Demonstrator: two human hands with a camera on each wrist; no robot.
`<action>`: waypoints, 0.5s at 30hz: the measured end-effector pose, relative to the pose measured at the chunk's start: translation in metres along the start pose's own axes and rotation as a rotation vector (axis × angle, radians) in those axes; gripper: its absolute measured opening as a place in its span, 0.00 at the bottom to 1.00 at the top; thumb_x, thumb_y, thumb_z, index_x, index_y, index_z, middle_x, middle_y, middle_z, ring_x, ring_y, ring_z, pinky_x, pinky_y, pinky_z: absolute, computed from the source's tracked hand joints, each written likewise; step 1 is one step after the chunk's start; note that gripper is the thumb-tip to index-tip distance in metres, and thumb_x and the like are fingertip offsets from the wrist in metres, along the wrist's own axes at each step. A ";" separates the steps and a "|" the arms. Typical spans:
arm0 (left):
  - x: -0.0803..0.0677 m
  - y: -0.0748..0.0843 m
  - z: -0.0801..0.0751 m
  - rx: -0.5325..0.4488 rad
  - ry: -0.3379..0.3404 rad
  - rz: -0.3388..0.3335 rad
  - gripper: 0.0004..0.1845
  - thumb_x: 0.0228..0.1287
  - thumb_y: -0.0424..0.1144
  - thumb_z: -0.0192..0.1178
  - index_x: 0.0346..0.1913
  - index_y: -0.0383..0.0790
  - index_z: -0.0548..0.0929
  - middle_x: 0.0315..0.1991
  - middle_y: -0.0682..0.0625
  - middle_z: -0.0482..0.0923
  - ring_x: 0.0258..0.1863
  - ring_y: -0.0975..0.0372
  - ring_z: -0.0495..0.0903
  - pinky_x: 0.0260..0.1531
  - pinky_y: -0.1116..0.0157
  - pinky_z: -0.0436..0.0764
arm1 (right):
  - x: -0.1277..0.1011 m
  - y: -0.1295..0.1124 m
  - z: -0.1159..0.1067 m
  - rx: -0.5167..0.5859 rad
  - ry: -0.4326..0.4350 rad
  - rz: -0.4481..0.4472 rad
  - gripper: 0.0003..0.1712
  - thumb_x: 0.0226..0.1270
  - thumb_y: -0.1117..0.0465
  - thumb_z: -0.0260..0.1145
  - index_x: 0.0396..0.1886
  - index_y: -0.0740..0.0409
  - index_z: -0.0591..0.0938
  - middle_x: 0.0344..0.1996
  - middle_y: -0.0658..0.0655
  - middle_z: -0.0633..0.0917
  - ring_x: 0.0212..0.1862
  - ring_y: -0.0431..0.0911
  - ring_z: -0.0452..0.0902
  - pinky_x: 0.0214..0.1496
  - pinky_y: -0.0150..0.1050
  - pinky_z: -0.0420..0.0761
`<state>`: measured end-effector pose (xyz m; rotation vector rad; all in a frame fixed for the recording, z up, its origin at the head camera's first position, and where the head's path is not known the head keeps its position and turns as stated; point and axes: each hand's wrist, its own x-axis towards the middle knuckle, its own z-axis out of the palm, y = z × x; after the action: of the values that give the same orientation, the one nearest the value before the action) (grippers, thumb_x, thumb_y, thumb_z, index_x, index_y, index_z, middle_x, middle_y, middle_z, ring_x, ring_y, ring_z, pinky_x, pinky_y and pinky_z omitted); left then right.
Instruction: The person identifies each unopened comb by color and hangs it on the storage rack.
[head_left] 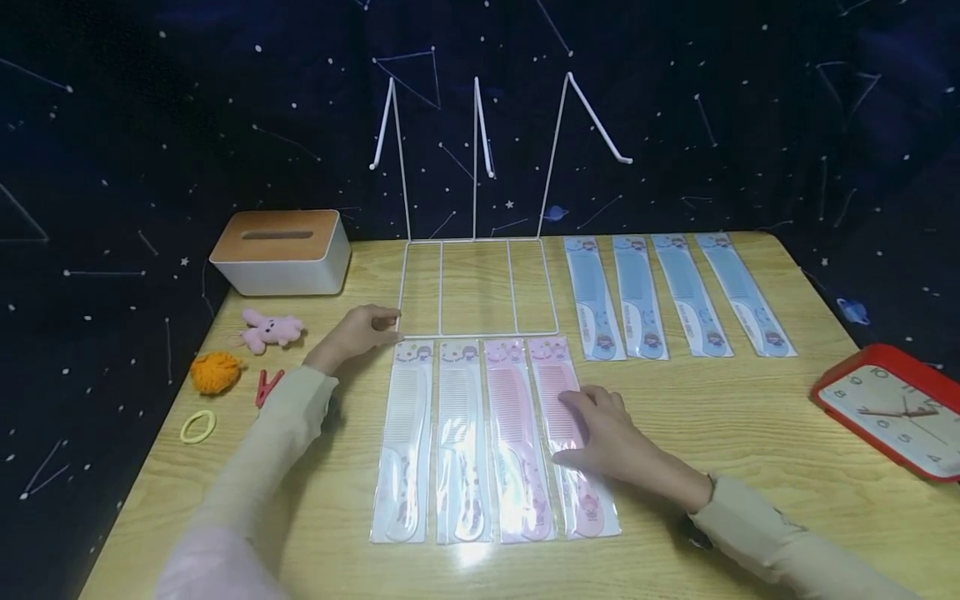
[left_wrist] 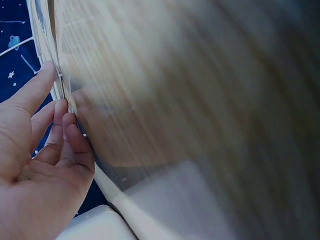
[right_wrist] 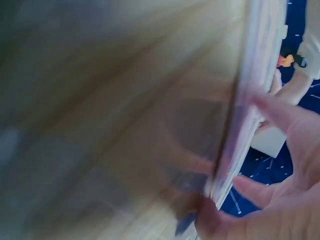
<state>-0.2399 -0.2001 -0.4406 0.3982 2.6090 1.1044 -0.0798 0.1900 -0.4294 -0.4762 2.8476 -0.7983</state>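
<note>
**A:** White wire is all I see on the rack (head_left: 477, 287); its 3 hooks up top are bare, so from my seat nothing is hung yet.

**B:** Agreed; I count 8 packaged combs flat on the tabletop (head_left: 750, 433); 4 blue combs (head_left: 675, 296) lie in a row right of the rack's base, well apart from both hands, and 4 more lie just in front of the base; 2 white combs (head_left: 435, 446) on the left, then a pink comb (head_left: 516, 450), then the rightmost pink comb (head_left: 570, 442).

**A:** Where are the hands?

**B:** Well apart from each other; the left hand (head_left: 358, 332) rests at the front left corner of the rack's base, fingers lightly curled against the wire, and the left wrist view shows fingertips (left_wrist: 65, 120) touching that wire; the right hand (head_left: 603, 437) lies on the rightmost pink comb, fingers spread over the sleeve; the right wrist view is blurred, so I cannot tell whether the thumb has got under the packet's edge.

**A:** So how far along?

**B:** I judge it the very start; 0 of 8 on the hooks, the first pink packet only touched, not lifted.
</note>
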 end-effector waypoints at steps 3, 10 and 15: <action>0.001 0.002 -0.001 0.005 0.002 -0.003 0.28 0.62 0.37 0.64 0.63 0.29 0.71 0.58 0.34 0.74 0.56 0.47 0.73 0.58 0.52 0.74 | -0.001 -0.004 -0.003 0.055 -0.012 0.044 0.46 0.41 0.56 0.77 0.62 0.64 0.70 0.56 0.73 0.68 0.55 0.65 0.64 0.55 0.63 0.73; 0.002 0.004 -0.002 0.014 -0.003 -0.041 0.28 0.62 0.38 0.64 0.63 0.31 0.71 0.57 0.36 0.75 0.54 0.49 0.73 0.56 0.53 0.74 | 0.001 0.000 -0.010 0.134 -0.055 0.055 0.48 0.40 0.59 0.79 0.62 0.69 0.68 0.52 0.72 0.71 0.52 0.62 0.70 0.57 0.60 0.73; 0.002 0.003 -0.001 0.018 -0.008 -0.048 0.29 0.61 0.38 0.64 0.63 0.30 0.71 0.57 0.36 0.74 0.55 0.49 0.73 0.58 0.52 0.73 | -0.001 -0.002 -0.015 0.207 -0.077 0.008 0.44 0.45 0.65 0.76 0.62 0.71 0.67 0.58 0.72 0.73 0.60 0.67 0.67 0.63 0.63 0.66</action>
<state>-0.2420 -0.1981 -0.4380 0.3411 2.6090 1.0628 -0.0813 0.1963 -0.4158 -0.4550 2.6568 -1.0359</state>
